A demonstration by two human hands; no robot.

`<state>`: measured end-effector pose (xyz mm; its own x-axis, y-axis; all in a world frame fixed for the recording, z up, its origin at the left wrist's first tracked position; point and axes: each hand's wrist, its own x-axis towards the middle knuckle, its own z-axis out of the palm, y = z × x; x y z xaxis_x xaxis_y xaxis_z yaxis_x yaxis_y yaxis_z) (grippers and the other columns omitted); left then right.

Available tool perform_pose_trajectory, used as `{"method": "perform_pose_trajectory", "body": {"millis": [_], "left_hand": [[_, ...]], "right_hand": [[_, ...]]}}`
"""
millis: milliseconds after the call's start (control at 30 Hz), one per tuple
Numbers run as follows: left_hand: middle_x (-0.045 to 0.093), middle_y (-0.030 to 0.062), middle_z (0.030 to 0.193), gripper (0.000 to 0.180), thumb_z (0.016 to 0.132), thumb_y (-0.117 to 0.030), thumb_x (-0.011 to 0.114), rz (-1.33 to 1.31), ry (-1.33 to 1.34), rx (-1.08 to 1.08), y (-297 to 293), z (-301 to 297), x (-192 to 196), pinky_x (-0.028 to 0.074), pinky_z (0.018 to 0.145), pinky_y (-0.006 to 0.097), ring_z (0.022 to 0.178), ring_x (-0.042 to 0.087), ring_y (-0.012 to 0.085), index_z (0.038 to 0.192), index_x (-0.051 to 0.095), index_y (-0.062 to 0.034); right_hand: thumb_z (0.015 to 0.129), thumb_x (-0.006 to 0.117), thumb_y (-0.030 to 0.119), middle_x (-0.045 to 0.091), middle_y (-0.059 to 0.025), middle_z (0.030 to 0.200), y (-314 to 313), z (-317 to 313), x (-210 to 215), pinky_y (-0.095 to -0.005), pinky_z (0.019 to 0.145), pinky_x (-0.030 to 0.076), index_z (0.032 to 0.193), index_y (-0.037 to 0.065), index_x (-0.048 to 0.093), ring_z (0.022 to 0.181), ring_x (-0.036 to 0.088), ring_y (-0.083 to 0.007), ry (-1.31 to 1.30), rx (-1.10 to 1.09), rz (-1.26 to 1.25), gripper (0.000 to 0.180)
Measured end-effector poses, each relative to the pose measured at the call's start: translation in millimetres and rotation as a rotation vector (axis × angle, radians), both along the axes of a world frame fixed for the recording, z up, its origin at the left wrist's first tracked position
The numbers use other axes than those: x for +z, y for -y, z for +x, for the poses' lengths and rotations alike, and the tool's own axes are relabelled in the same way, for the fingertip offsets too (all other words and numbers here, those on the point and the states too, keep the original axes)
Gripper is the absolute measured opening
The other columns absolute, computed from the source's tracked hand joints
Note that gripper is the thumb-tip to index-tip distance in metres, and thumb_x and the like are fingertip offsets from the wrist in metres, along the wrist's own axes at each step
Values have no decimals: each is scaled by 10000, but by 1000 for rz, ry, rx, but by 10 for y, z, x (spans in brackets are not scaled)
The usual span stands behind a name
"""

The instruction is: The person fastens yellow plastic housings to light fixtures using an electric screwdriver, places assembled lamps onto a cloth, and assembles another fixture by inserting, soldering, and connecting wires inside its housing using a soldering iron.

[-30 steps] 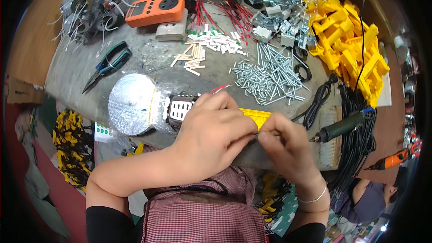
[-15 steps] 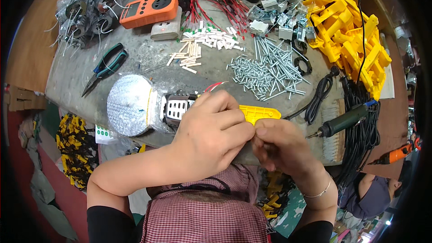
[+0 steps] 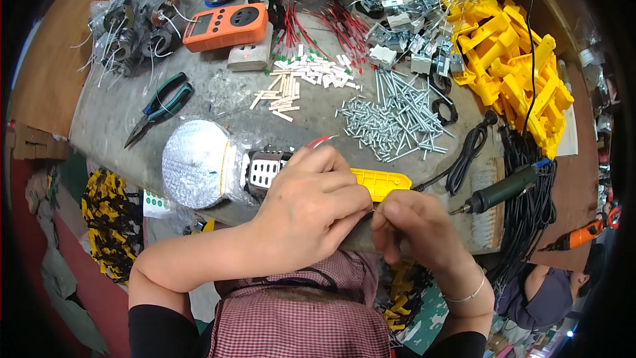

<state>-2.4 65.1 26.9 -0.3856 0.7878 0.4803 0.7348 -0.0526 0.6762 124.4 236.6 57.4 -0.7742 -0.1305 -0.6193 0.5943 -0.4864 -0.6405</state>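
My left hand (image 3: 317,202) is closed, its fingers curled above a yellow plastic handle shell (image 3: 379,183). My right hand (image 3: 416,229) pinches a thin wire (image 3: 377,211) that runs to my left fingertips; the wire's far end is hidden. Left of my left hand, a slotted metal housing (image 3: 266,171) adjoins a round part wrapped in white bubble wrap (image 3: 195,164). Red and white leads (image 3: 322,140) stick out behind my left knuckles. How the yellow shell joins the housing is covered by my hand.
Behind my hands lie screws (image 3: 391,119), white sleeves (image 3: 321,71) and an orange multimeter (image 3: 225,26). Pliers (image 3: 159,107) lie to the left. At right are a green electric screwdriver (image 3: 503,187), black cables (image 3: 530,219) and heaped yellow shells (image 3: 513,59).
My right hand has drawn slightly away from my left, so a small gap with the thin wire shows between the fingertips. The whole view has shifted a little.
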Motion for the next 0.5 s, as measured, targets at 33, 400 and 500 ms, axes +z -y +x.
{"method": "perform_pose_trajectory", "body": {"millis": [33,400,500], "left_hand": [[606,24,749,188,636,-41,764,-3,-3,11,7,1,8,433,711,374,795,568,239,799,690,-100],[594,62,902,213,749,-133,719,130,35,-32,-41,86,-75,447,912,460,977,573,281,937,637,-75],[597,74,922,260,751,-144,726,9,189,-92,304,-302,207,461,898,422,1002,573,300,977,622,-68]], "right_hand": [[870,713,100,630,-52,703,60,37,-6,-264,528,496,909,42,618,560,592,-110,-196,38,461,118],[967,571,234,576,-36,623,-36,144,35,-230,502,430,768,-19,603,526,547,-99,-266,-47,788,323],[981,513,211,557,-45,642,-119,156,-22,-216,487,401,856,-19,572,523,530,-103,-379,-143,991,268]]}}
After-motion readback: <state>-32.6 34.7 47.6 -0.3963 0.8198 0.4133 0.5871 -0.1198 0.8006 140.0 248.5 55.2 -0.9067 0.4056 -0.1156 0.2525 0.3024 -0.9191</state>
